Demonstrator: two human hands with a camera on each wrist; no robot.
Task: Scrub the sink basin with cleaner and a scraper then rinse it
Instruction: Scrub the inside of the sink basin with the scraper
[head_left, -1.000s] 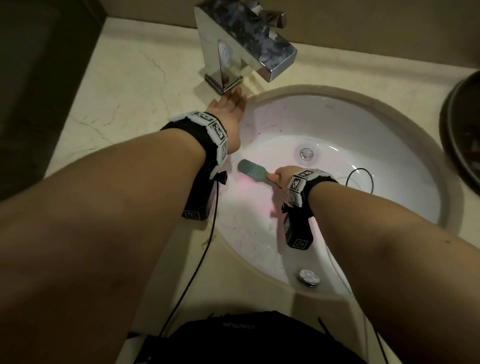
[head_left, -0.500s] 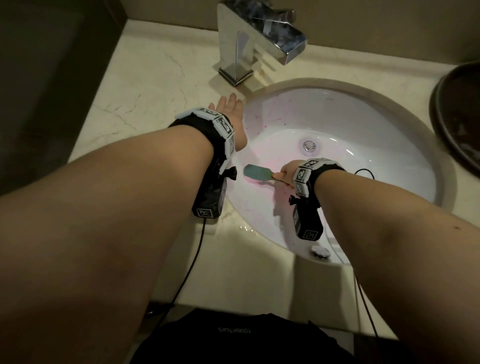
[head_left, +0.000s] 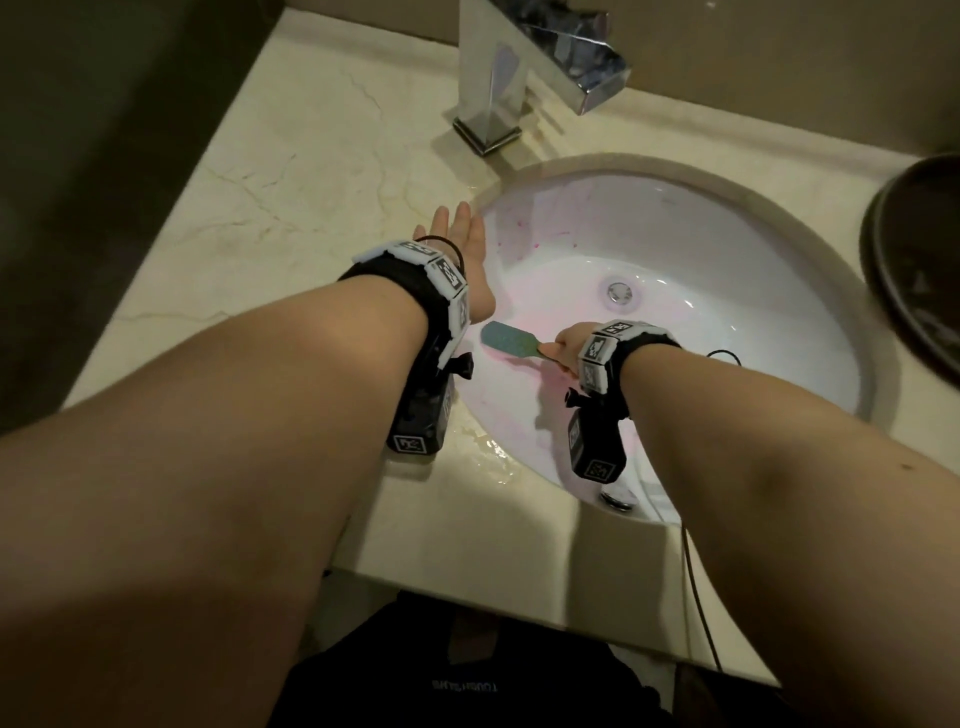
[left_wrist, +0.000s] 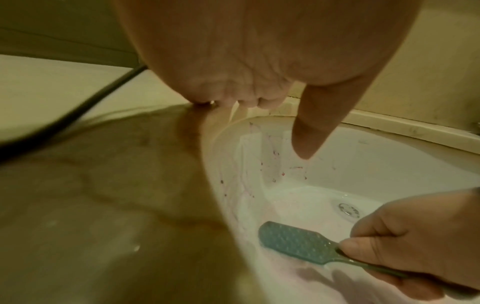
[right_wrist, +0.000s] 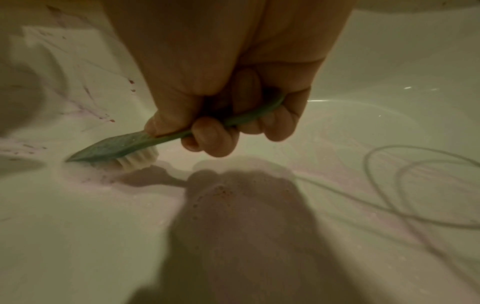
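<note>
The right hand (head_left: 569, 347) grips the handle of the teal flat-backed plastic scraper brush (head_left: 511, 342), whose white bristles touch the pink-foamed wall at about 9 o'clock in the white oval ceramic sink basin (head_left: 727, 228). Farther, the left hand (head_left: 462, 260) rests open, fingers straight, on the cream marble table (head_left: 291, 171) at the rim.

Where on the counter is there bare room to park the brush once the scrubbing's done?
Bare marble lies left of the faucet, beyond the left hand pressed by the basin rim. The near strip by the left wrist is wet. The right side is crowded by a dark bowl. The right hand holds the brush.
</note>
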